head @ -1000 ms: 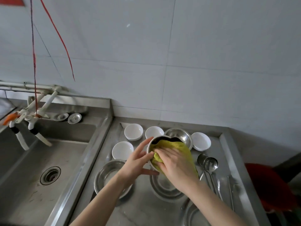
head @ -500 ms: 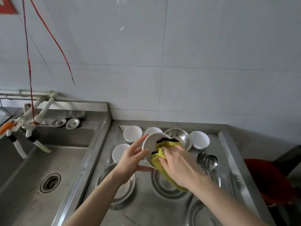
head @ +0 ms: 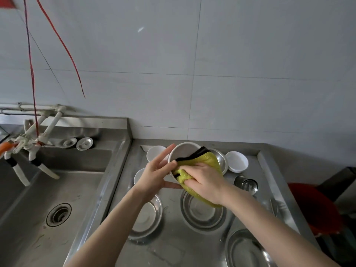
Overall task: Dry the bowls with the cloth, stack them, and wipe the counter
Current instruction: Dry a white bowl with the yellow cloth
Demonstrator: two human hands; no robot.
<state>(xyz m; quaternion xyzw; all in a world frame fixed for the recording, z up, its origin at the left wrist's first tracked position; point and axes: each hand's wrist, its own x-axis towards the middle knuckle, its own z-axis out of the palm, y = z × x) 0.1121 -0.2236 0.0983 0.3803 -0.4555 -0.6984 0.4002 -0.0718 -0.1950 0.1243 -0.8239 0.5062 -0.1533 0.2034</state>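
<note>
Nearest on the steel tabletop [head: 169, 245] lie shallow steel dishes: one at the near right [head: 248, 249], one in the middle [head: 202, 214], and one to the left [head: 152, 211] with something white sitting in it.

Above them, lifted clear of the tabletop, is the white bowl [head: 183, 149] being worked on. It is tipped so its mouth faces the person. The left hand [head: 156, 176] spans it from outside, with the thumb under the near edge and the fingers spread up the left wall. The right hand [head: 206, 182] has its fingers curled into a bunch of the yellow cloth [head: 206, 159], pressing it inside the bowl, and the rest of the cloth hangs over the rim.

Beyond, other white bowls wait at the far left [head: 155, 152] and far right [head: 237, 161], with a steel bowl [head: 221, 160] between them. A sink [head: 57, 189] lies to the left.

This looks like the drying step, early in the job, as no stack of white bowls is visible. Next, the rubbed bowl probably needs setting down on bare tabletop to start a stack, then another one picking up.
</note>
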